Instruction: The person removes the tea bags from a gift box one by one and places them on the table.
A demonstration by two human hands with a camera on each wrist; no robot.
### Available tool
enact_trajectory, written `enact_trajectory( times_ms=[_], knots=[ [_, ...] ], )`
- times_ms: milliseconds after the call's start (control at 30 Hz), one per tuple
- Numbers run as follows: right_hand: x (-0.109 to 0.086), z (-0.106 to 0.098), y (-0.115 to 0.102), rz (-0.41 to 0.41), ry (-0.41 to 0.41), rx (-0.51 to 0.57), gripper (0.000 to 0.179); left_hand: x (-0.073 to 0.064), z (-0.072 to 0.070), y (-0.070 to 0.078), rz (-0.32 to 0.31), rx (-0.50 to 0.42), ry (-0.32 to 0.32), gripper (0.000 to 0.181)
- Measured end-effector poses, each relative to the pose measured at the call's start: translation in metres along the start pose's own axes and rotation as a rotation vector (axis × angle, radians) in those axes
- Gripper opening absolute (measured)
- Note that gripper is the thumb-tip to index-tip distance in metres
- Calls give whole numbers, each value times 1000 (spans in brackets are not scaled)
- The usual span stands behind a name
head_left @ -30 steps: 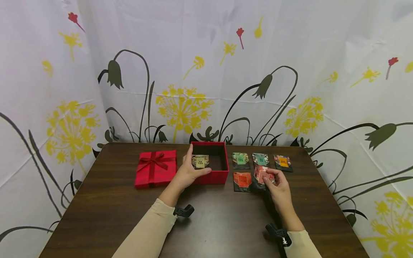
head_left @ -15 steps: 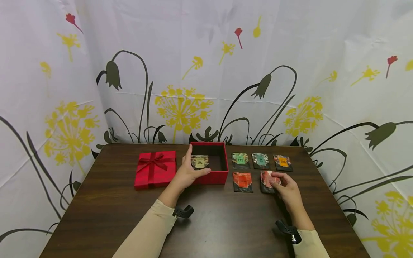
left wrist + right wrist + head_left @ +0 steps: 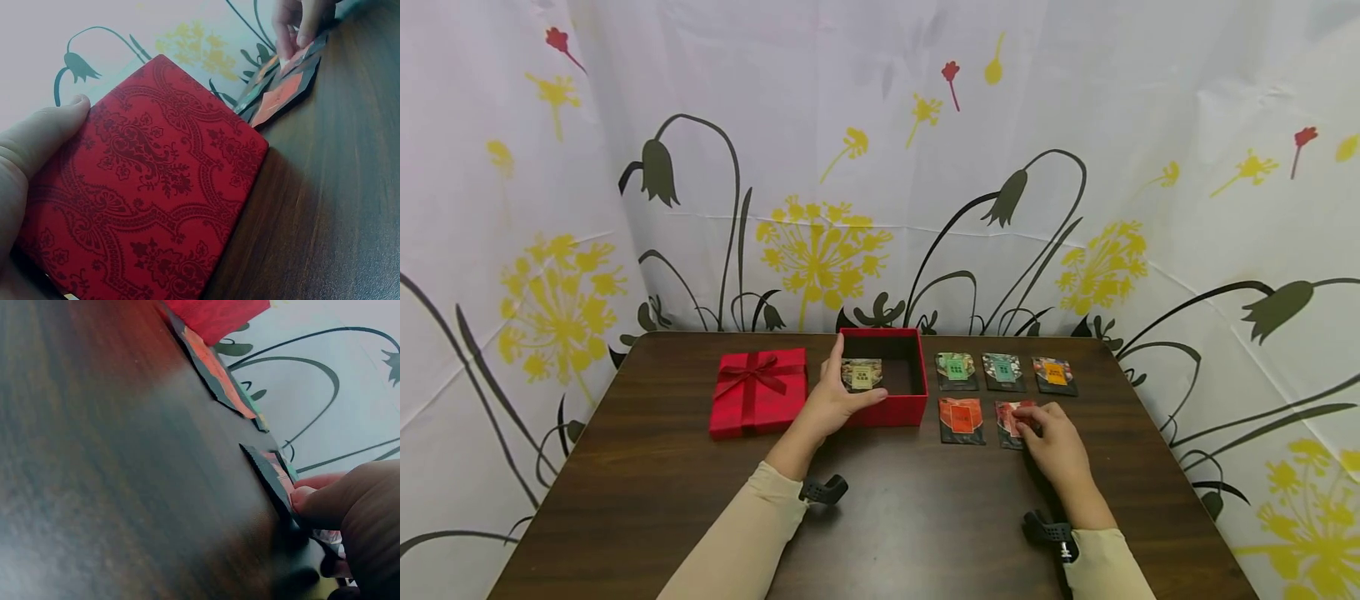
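In the head view my left hand [image 3: 829, 404] holds the red gift box [image 3: 891, 412] at its left front corner, thumb over the front rim. The box stands without its lid, and a sachet with a yellow-green label [image 3: 861, 375] lies inside. The left wrist view shows the box's patterned red wall [image 3: 144, 181] beside my thumb. My right hand [image 3: 1057, 443] pinches the right side of a sachet with a pinkish-red label [image 3: 1009, 425], low at the table. Its fingers cover part of that sachet. Just left lies a sachet with an orange-red label [image 3: 961, 420].
Behind these lie a green-labelled sachet [image 3: 956, 371], a teal-labelled sachet [image 3: 1003, 372] and an orange-labelled sachet [image 3: 1054, 376] in a row. The red box lid [image 3: 758, 393] with its ribbon bow rests left of the box. A flowered curtain [image 3: 880, 167] hangs behind the table [image 3: 895, 517].
My right hand has brought the pinkish-red-labelled sachet right and down, away from the teal-labelled one, then slightly left beside the orange-red-labelled sachet. My left hand stays at the box.
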State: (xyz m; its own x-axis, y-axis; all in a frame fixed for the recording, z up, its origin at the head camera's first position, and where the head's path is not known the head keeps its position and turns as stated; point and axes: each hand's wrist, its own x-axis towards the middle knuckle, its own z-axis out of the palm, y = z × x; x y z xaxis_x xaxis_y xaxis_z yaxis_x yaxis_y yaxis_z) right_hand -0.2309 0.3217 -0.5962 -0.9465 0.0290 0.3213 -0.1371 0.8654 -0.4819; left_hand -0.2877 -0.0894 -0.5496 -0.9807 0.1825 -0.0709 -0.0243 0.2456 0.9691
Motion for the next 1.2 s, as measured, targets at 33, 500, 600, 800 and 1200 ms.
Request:
enact_trajectory(
  times_ms=[33, 500, 600, 800, 1200],
  knots=[
    [0, 0, 0, -4, 11, -6, 18, 0, 0, 0, 0, 2, 0, 135],
    [2, 6, 10, 1, -1, 92, 23, 1, 0, 2, -2, 20, -2, 135],
    [3, 8, 11, 8, -15, 105, 25, 1, 0, 2, -2, 15, 1, 136],
    [4, 9, 10, 19, -29, 149, 23, 1, -1, 1, -9, 22, 2, 137],
    [5, 9, 11, 50, -63, 171, 21, 3, 0, -2, 5, 25, 0, 137]
  ],
)
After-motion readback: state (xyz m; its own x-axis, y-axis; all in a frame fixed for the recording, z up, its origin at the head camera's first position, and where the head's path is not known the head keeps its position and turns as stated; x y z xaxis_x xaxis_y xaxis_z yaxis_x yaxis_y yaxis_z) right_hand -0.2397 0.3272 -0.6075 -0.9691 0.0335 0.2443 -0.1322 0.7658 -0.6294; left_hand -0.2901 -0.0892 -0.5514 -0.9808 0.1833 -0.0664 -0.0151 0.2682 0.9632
